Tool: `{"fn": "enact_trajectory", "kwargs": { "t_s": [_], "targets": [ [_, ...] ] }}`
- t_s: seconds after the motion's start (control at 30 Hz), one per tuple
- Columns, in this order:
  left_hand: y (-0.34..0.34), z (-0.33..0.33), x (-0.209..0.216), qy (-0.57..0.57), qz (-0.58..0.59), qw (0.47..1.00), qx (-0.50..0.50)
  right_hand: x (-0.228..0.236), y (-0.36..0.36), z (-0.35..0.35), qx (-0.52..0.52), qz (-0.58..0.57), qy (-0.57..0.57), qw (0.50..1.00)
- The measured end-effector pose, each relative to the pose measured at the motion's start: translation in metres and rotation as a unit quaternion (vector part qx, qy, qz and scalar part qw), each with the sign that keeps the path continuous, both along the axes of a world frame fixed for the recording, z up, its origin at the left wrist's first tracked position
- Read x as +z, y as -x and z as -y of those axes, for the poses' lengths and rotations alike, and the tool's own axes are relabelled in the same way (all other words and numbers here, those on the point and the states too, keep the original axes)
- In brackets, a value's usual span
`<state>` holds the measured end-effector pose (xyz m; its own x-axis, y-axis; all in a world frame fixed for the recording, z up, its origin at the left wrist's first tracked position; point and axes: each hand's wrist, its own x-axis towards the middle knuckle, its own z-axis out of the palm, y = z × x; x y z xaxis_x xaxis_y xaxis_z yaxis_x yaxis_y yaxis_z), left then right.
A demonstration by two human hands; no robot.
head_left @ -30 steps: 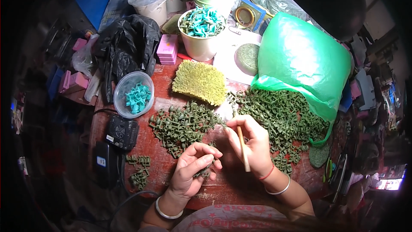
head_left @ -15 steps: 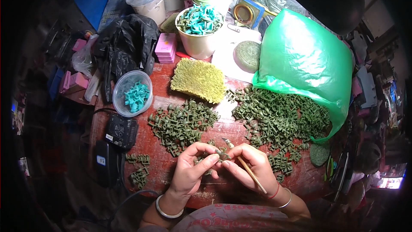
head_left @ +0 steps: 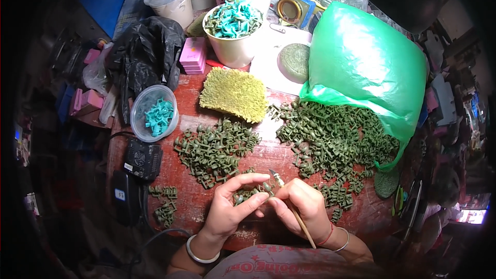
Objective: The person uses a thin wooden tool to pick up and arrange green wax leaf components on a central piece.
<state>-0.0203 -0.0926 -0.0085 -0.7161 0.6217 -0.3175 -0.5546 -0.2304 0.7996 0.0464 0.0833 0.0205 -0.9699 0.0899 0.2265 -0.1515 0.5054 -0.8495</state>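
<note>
Close to the table's near edge, my left hand (head_left: pixel 227 207) holds a small dark green ring-like piece (head_left: pixel 267 187) between thumb and fingers, with more such pieces (head_left: pixel 244 195) partly hidden in its palm. My right hand (head_left: pixel 306 204) pinches at the same piece from the other side, fingertips almost touching the left thumb. A knife (head_left: pixel 305 230) with a slim wooden handle rests in the right hand, its pointed metal blade sticking up past the knuckles. Beyond my left hand lies a pile of green pieces (head_left: pixel 214 150); a larger pile (head_left: pixel 336 134) spreads beyond my right hand.
An inflated green plastic bag (head_left: pixel 367 67) lies over the right pile. Behind stand a yellow-green textured sponge (head_left: pixel 233 94), a white bucket (head_left: pixel 232 51) of turquoise and green pieces, and a round green block (head_left: pixel 294 63). At left are a clear tub (head_left: pixel 135 119) and a black boxy device (head_left: pixel 142 158).
My right hand has turned slightly and the knife handle now points more steeply down. The held piece has shifted between the fingertips. The whole view has moved a little.
</note>
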Motion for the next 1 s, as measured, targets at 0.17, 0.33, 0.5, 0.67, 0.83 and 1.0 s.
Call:
{"fn": "enact_trajectory", "kwargs": {
  "t_s": [0.17, 0.33, 0.5, 0.67, 0.83, 1.0],
  "targets": [
    [0.0010, -0.0032, 0.0039, 0.013, 0.002, 1.000, 0.000, -0.0009, -0.0007, -0.0007, -0.008, -0.016, -0.013, 1.000],
    [0.0008, -0.0036, 0.0064, 0.019, -0.004, 1.000, -0.001, -0.0048, -0.0018, -0.0007, -0.024, -0.038, -0.029, 0.999],
    [0.0018, -0.0023, 0.0030, -0.021, 0.012, 0.999, -0.045, -0.0051, -0.0029, 0.0015, -0.031, -0.043, -0.019, 0.998],
    [0.0020, -0.0009, 0.0009, -0.049, 0.047, 0.997, -0.038, -0.0053, -0.0039, 0.0022, -0.022, -0.039, -0.022, 0.999],
    [0.0016, -0.0017, 0.0041, -0.020, 0.042, 0.998, -0.036, -0.0052, -0.0032, 0.0029, -0.020, -0.042, -0.021, 0.999],
    [0.0018, -0.0029, 0.0044, -0.015, 0.043, 0.998, -0.034, -0.0057, -0.0031, 0.0026, -0.019, -0.045, -0.030, 0.998]
  ]
}}
